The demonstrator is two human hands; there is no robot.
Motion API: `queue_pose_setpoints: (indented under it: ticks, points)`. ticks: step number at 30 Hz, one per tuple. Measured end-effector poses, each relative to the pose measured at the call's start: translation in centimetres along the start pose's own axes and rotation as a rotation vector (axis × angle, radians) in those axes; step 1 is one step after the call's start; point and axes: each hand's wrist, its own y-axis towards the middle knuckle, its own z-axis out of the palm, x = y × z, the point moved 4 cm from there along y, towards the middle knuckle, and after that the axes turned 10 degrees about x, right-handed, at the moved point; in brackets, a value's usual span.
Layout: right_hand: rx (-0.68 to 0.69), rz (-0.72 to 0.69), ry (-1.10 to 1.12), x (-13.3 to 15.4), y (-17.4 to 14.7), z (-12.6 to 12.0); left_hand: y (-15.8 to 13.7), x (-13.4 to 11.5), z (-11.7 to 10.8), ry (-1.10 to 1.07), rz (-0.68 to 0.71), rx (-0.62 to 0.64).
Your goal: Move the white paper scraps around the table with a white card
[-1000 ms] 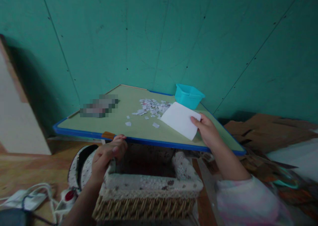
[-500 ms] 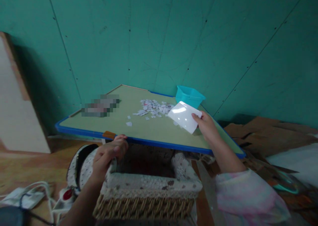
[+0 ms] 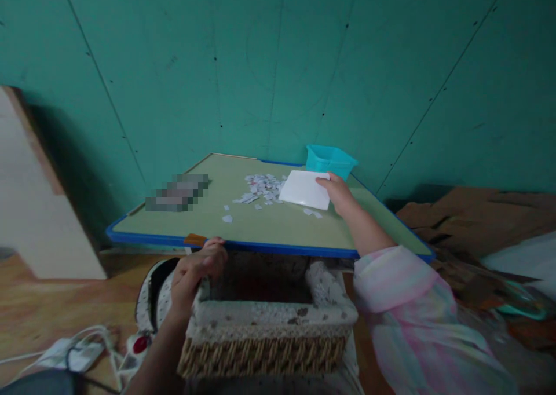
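My right hand point(image 3: 343, 195) grips a thin, glossy white card point(image 3: 304, 190) by its right side, thumb on top. The card slants low over the table at the right of a pile of small paper scraps point(image 3: 261, 185). A few loose scraps point(image 3: 311, 212) lie just in front of it. My left hand point(image 3: 200, 267) is closed on the left rim of a cloth-lined wicker basket point(image 3: 269, 354), its fingertips close by the table's front edge. The basket's mouth faces up beneath that edge; its inside is dark.
The pale green table point(image 3: 174, 226) has a blue edge. At its back right stands a turquoise plastic bin point(image 3: 330, 158), near the green wall point(image 3: 278, 65). A blurred-out item lies on the left. Flattened cardboard point(image 3: 478, 218) and a power strip with cables point(image 3: 72, 354) are on the floor.
My right hand has moved the white card left and farther back, turning it flatter toward the scraps, and uncovering loose scraps in front. My left hand keeps its grip on the basket.
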Motion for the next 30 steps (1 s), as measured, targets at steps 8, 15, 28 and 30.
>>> queue_pose_setpoints:
  ticks: [8,15,28,30]
  points:
    - [-0.034,-0.07,-0.003,-0.02,-0.26,-0.24,0.17,-0.51,0.1,0.032,-0.004,-0.018]
    - [0.101,-0.024,0.07,-0.64,-0.27,0.65,0.32,-0.84,0.15,0.014,0.024,-0.002]
    - [-0.051,0.0,0.027,0.04,-0.83,-0.11,0.14,-0.46,-0.14,0.044,0.027,-0.005]
    - [-0.094,-0.026,0.043,0.17,-0.77,-0.3,0.13,-0.54,-0.09,0.043,0.028,-0.014]
